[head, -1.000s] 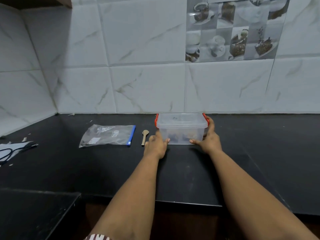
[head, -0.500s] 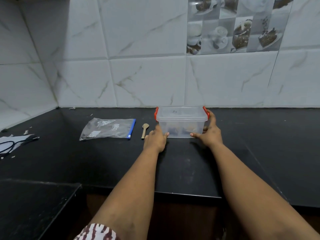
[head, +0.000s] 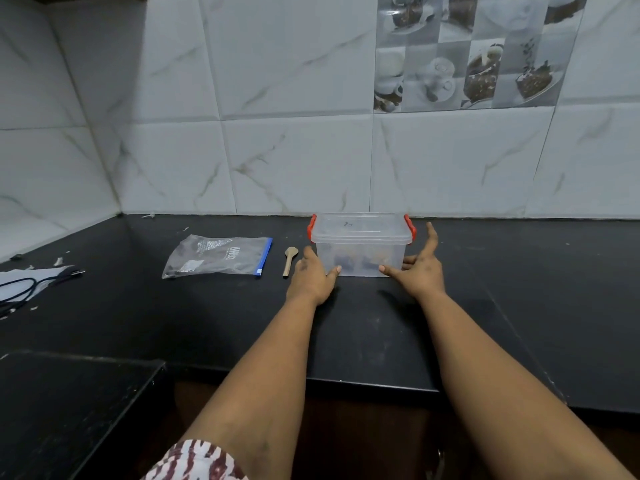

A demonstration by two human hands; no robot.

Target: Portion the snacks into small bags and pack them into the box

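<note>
Your box [head: 361, 244] sits on the black counter [head: 519, 289] close to the tiled back wall, lid on, both red latches [head: 410, 229] at the lid's ends. It is clear plastic; dark and tan shapes show through the front wall, probably bagged snacks, but the plastic blurs them too much to be sure.

Your left hand [head: 313, 277] is at the box's left front corner, thumb lying against the front wall near the base, fingers gone round the left side. Whether those fingers actually press the wall I cannot tell; the hand reads as loose, not gripping.

Your right hand [head: 420, 268] is at the right front corner, released: fingers spread and straight, index pointing up beside the right latch without touching it, thumb tip just at the front lower corner.

Small spoon [head: 287, 260] lies just left of the left hand, bowl away from you. Zip bag [head: 217, 257] with blue seal lies flat further left, apart from the spoon. Black cable [head: 20, 289] on white paper at the far left edge.
</note>
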